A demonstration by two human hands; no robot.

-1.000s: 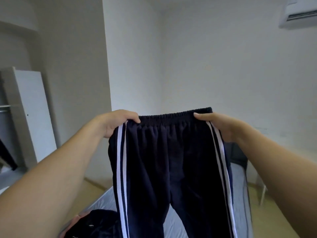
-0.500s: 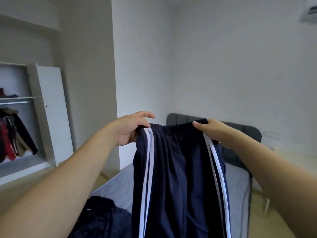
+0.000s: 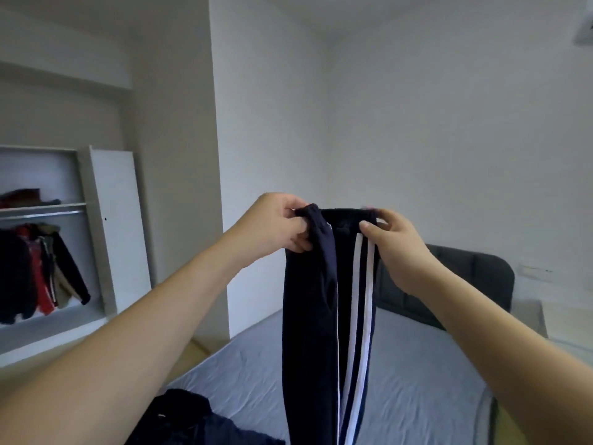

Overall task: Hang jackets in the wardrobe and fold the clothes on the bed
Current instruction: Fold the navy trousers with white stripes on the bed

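Navy track pants (image 3: 316,316) with white side stripes hang in the air above the bed (image 3: 401,390), folded lengthwise so both legs lie together. My left hand (image 3: 279,224) grips the left end of the waistband. My right hand (image 3: 390,239) pinches the right end beside the stripes. The two hands are close together. Another dark garment (image 3: 195,419) lies crumpled on the bed's near left corner. The open wardrobe (image 3: 45,252) at the left holds several hanging jackets (image 3: 38,268).
A dark grey padded headboard (image 3: 465,277) stands against the far wall. The wardrobe's white door (image 3: 118,226) is swung open. A pale bedside table (image 3: 564,319) is at the far right. An air conditioner (image 3: 584,30) hangs high at the right.
My hands have come together, folding the waistband in half so the two legs now hang as one narrow strip. The view has turned left, showing more of the wardrobe.
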